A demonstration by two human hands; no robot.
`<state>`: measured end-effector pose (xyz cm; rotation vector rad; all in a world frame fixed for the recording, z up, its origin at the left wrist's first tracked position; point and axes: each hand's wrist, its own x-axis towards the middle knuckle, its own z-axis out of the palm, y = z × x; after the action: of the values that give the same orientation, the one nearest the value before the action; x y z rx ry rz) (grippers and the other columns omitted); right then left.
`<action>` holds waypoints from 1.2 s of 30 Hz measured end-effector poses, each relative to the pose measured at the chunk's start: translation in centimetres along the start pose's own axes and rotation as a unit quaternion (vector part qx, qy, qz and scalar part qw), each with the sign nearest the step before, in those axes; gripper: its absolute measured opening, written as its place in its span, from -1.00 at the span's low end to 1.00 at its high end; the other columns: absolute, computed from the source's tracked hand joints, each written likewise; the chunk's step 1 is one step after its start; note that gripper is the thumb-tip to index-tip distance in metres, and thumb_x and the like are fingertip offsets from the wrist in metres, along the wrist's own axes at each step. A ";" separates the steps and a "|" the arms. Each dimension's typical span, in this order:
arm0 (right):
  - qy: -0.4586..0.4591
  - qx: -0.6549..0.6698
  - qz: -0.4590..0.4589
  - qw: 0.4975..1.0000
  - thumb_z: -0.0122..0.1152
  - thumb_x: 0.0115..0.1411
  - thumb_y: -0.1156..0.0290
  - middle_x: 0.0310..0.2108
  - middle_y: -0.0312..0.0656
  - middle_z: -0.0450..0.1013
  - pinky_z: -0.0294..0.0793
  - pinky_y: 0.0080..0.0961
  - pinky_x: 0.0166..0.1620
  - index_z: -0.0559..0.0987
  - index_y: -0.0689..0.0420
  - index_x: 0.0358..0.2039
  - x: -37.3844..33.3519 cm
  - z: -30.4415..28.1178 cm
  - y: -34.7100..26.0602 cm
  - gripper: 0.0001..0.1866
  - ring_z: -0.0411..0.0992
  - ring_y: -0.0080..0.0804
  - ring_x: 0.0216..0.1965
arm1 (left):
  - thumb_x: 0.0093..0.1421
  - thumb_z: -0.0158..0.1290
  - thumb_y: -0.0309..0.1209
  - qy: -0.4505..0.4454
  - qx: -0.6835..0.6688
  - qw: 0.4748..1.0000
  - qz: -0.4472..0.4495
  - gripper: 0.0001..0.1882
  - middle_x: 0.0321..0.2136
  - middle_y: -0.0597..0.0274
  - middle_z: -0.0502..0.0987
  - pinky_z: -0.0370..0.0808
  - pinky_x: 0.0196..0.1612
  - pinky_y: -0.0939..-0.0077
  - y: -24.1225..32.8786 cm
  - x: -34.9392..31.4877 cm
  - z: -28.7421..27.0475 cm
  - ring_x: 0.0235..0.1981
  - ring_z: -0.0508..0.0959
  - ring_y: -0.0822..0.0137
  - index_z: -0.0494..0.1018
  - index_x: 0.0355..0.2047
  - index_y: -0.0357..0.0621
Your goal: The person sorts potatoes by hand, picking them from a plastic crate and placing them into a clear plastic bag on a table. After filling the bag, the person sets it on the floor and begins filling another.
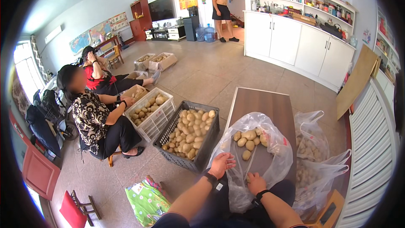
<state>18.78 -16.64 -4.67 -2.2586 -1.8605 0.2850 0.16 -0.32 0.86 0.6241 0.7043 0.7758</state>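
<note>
A clear plastic bag (282, 154) lies spread over the brown tabletop in front of me, with several potatoes (249, 145) in its far part. My left hand (222, 165) is at the bag's left side, fingers loosely bent and apart, holding nothing I can see. Nearer to me, my right hand (256, 183) is over the bag's near part with its fingers curled down. What they close on, if anything, is hidden. To the left of the table stands a dark grey crate (179, 158) full of potatoes.
Bags of potatoes (314, 173) stand right of the brown table (261, 101). A white crate (162, 118) of potatoes is beside a seated person (90, 109); another person (99, 74) sits beyond. Someone stands (221, 6) by white cabinets (291, 38). A green patterned cloth (145, 200) lies on the floor.
</note>
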 end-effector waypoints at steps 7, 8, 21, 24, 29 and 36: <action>-0.003 0.012 0.003 1.000 0.27 0.00 0.35 -0.10 -0.06 0.38 0.50 -0.08 -0.13 0.40 -0.10 0.07 0.1 0.0 -0.2 -0.45 0.47 0.05 -0.17 | 0.32 -0.03 -0.38 -0.008 0.001 1.000 0.000 -0.78 -0.19 0.13 0.47 0.59 -0.19 0.21 0.2 -0.1 -0.1 -0.25 0.57 0.19 0.34 -0.08 -0.21; -0.003 0.013 0.002 1.000 0.27 0.00 0.35 -0.10 -0.06 0.38 0.50 -0.08 -0.13 0.40 -0.10 0.07 0.1 0.0 -0.3 -0.45 0.47 0.05 -0.17 | 0.32 -0.03 -0.38 -0.009 0.001 1.000 0.001 -0.77 -0.19 0.13 0.47 0.59 -0.18 0.21 0.1 -0.1 -0.2 -0.25 0.57 0.19 0.34 -0.08 -0.21; -0.008 0.001 0.006 1.000 0.27 0.02 0.33 -0.09 -0.10 0.38 0.51 -0.09 -0.16 0.40 -0.13 0.06 0.2 0.1 -0.3 -0.46 0.47 0.02 -0.18 | 0.31 -0.03 -0.38 -0.002 0.002 1.000 0.002 -0.77 -0.20 0.13 0.48 0.60 -0.19 0.23 0.3 -0.2 -0.1 -0.26 0.56 0.20 0.34 -0.09 -0.22; -0.001 0.001 0.003 1.000 0.27 0.02 0.33 -0.09 -0.10 0.38 0.51 -0.10 -0.15 0.40 -0.13 0.06 0.2 0.4 0.0 -0.46 0.47 0.02 -0.17 | 0.31 -0.02 -0.38 -0.003 0.003 1.000 0.002 -0.77 -0.20 0.14 0.48 0.60 -0.19 0.23 0.1 0.0 0.0 -0.26 0.57 0.20 0.34 -0.09 -0.22; -0.004 0.004 0.006 1.000 0.27 0.01 0.34 -0.09 -0.10 0.38 0.51 -0.10 -0.14 0.41 -0.12 0.06 0.1 0.4 0.0 -0.46 0.47 0.02 -0.16 | 0.31 -0.02 -0.38 -0.005 0.004 1.000 0.001 -0.77 -0.19 0.13 0.48 0.60 -0.20 0.23 0.1 -0.1 -0.1 -0.25 0.57 0.19 0.34 -0.09 -0.21; -0.005 0.013 0.004 1.000 0.27 0.01 0.36 -0.09 -0.10 0.38 0.51 -0.09 -0.14 0.41 -0.12 0.06 0.2 0.7 0.2 -0.46 0.46 0.02 -0.15 | 0.31 -0.01 -0.38 -0.008 0.003 1.000 0.002 -0.77 -0.19 0.14 0.48 0.60 -0.19 0.22 -0.1 0.1 -0.3 -0.26 0.57 0.19 0.34 -0.09 -0.21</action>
<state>18.78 -16.49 -5.41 -2.2519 -1.8414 0.3200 0.01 -0.26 0.56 0.6379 0.6913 0.7723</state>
